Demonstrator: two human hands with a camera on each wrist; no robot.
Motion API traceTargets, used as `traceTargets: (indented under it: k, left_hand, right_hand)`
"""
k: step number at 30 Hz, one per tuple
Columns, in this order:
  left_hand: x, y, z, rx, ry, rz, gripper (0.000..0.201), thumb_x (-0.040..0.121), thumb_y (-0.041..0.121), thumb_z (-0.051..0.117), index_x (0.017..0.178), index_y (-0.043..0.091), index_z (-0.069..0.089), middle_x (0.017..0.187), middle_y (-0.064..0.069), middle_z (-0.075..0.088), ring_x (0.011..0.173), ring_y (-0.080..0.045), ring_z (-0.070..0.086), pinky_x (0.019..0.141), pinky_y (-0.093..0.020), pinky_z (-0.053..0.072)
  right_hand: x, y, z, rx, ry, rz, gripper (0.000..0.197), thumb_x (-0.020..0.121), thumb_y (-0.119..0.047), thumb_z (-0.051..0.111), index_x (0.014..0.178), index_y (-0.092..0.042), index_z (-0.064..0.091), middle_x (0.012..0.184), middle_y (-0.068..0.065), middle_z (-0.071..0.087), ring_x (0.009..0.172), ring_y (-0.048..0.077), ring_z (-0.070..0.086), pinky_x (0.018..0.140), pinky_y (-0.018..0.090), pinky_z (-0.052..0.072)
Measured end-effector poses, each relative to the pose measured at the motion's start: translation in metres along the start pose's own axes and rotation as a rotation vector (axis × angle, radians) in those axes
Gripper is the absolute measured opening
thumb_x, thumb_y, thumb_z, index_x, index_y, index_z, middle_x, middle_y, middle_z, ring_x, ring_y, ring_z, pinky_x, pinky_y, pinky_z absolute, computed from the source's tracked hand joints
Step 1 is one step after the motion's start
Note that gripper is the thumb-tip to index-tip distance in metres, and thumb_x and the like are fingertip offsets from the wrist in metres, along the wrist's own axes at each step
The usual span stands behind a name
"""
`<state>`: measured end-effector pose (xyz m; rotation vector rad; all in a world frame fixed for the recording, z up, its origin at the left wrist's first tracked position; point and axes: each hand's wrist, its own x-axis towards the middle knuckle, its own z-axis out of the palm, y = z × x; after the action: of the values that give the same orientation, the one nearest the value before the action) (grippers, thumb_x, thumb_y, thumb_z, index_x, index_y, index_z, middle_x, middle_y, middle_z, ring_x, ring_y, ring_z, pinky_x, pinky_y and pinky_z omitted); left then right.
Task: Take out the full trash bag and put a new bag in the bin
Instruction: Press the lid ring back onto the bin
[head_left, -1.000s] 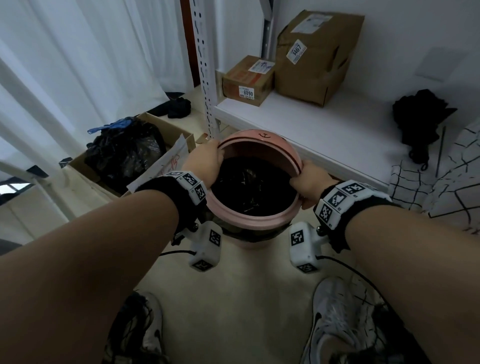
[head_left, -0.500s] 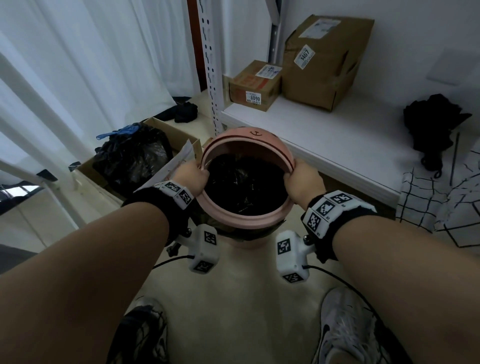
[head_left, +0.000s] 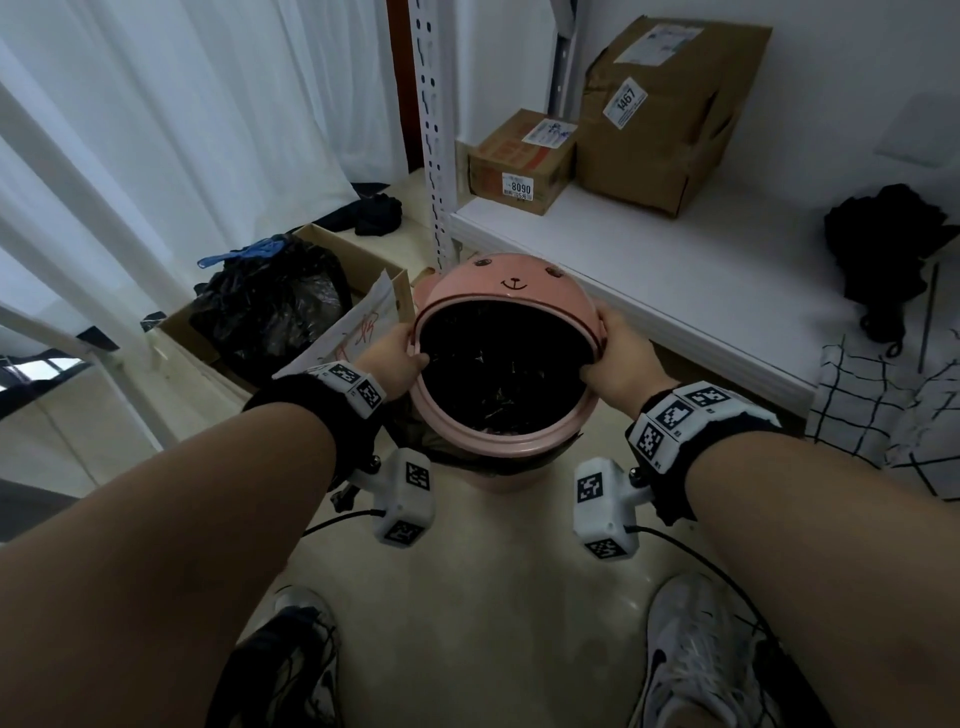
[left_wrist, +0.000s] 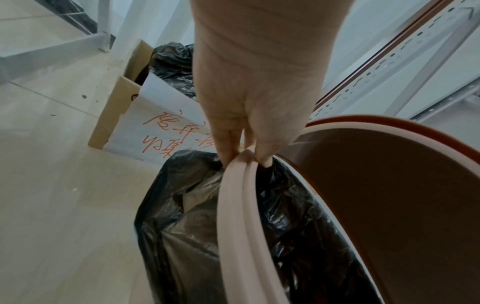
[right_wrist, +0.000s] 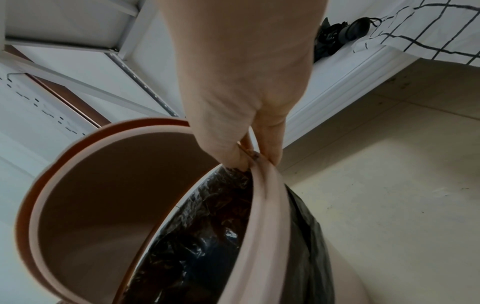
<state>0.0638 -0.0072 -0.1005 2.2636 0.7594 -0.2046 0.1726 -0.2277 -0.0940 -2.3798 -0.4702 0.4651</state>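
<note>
Bin ring (head_left: 498, 447) pinched at opposite sides by left hand (head_left: 387, 356) and right hand (head_left: 621, 364), each grip clamped on it.

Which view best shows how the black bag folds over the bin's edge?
Left wrist: the black bag drapes outside the bin below the pink ring, which the left hand grips. Right wrist shows a narrower strip of overhang by the right hand. Head shows mostly the inside.
</note>
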Motion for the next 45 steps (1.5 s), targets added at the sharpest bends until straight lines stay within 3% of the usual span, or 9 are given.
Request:
traceTargets:
  k: [5,9,14,26,30,33,40,42,45]
  left_hand:
    - [0.001,-0.002,0.007,0.001,0.061,0.019,0.041,0.098,0.019,0.043,0.138,0.011,0.041,0.139,-0.011,0.05,0.129,-0.03,0.046,0.102,-0.033,0.036]
    - [0.005,-0.007,0.009,-0.125,0.063,0.033,0.032,0.099,0.02,0.039,0.128,0.013,0.049,0.123,-0.018,0.06,0.111,-0.037,0.058,0.095,-0.048,0.049]
    - [0.006,-0.004,0.007,-0.176,0.059,-0.024,0.028,0.099,0.023,0.04,0.123,0.015,0.053,0.095,-0.014,0.062,0.091,-0.039,0.065,0.077,-0.054,0.057]
    - [0.018,0.002,0.011,-0.156,0.093,-0.009,0.035,0.099,0.02,0.041,0.131,0.013,0.051,0.121,-0.017,0.062,0.11,-0.037,0.058,0.092,-0.05,0.05]
    - [0.018,0.004,0.009,-0.119,0.067,0.001,0.036,0.099,0.021,0.043,0.132,0.008,0.049,0.125,-0.018,0.06,0.112,-0.036,0.057,0.093,-0.042,0.049]
    - [0.021,0.003,0.008,-0.015,0.073,0.026,0.036,0.1,0.023,0.042,0.13,0.005,0.05,0.12,-0.019,0.062,0.109,-0.035,0.058,0.076,-0.028,0.04]
    - [0.026,-0.002,0.009,-0.029,0.124,0.047,0.031,0.097,0.022,0.047,0.117,0.002,0.059,0.091,-0.016,0.063,0.07,-0.022,0.055,0.073,-0.036,0.05]
    - [0.028,-0.004,0.013,-0.056,0.152,0.054,0.029,0.097,0.021,0.047,0.119,0.007,0.06,0.102,-0.014,0.067,0.078,-0.021,0.056,0.076,-0.035,0.051]
    - [0.027,-0.008,0.025,-0.183,0.254,0.099,0.031,0.096,0.013,0.046,0.124,0.011,0.058,0.099,-0.002,0.064,0.088,-0.018,0.056,0.071,-0.021,0.039]
  right_hand:
    - [0.002,0.013,0.0,-0.025,-0.023,-0.004,0.07,0.087,-0.012,0.053,0.148,-0.024,0.021,0.131,0.016,0.055,0.121,0.034,0.053,0.105,0.044,0.042]
    - [0.001,0.013,0.004,-0.087,0.027,0.022,0.049,0.089,-0.013,0.055,0.136,-0.006,0.041,0.127,0.02,0.058,0.119,0.037,0.053,0.099,0.037,0.041]
    - [0.005,0.008,0.011,-0.086,0.057,0.063,0.043,0.091,-0.008,0.049,0.132,-0.003,0.042,0.123,0.022,0.058,0.115,0.039,0.054,0.095,0.04,0.043]
    - [0.01,0.007,0.018,-0.049,0.098,0.146,0.042,0.093,-0.008,0.043,0.135,-0.006,0.04,0.121,0.022,0.058,0.112,0.038,0.055,0.09,0.038,0.043]
    - [0.015,0.01,0.016,-0.094,0.054,0.166,0.049,0.094,-0.011,0.045,0.141,-0.01,0.032,0.119,0.016,0.06,0.111,0.034,0.056,0.082,0.032,0.038]
    - [0.019,0.014,0.012,-0.137,-0.032,0.161,0.052,0.095,-0.019,0.047,0.143,-0.011,0.027,0.126,0.019,0.056,0.116,0.036,0.053,0.091,0.036,0.04]
    - [0.019,0.019,0.012,-0.04,-0.191,0.195,0.071,0.095,-0.029,0.049,0.15,-0.019,0.006,0.146,0.015,0.04,0.132,0.034,0.042,0.111,0.04,0.034]
    - [0.016,0.023,0.02,0.085,-0.228,0.188,0.082,0.094,-0.025,0.052,0.151,-0.023,-0.007,0.152,0.013,0.031,0.136,0.032,0.038,0.114,0.038,0.03]
    - [0.014,0.03,0.033,0.128,-0.178,0.195,0.08,0.095,-0.02,0.045,0.15,-0.024,-0.013,0.143,0.02,0.042,0.127,0.035,0.046,0.108,0.034,0.032]
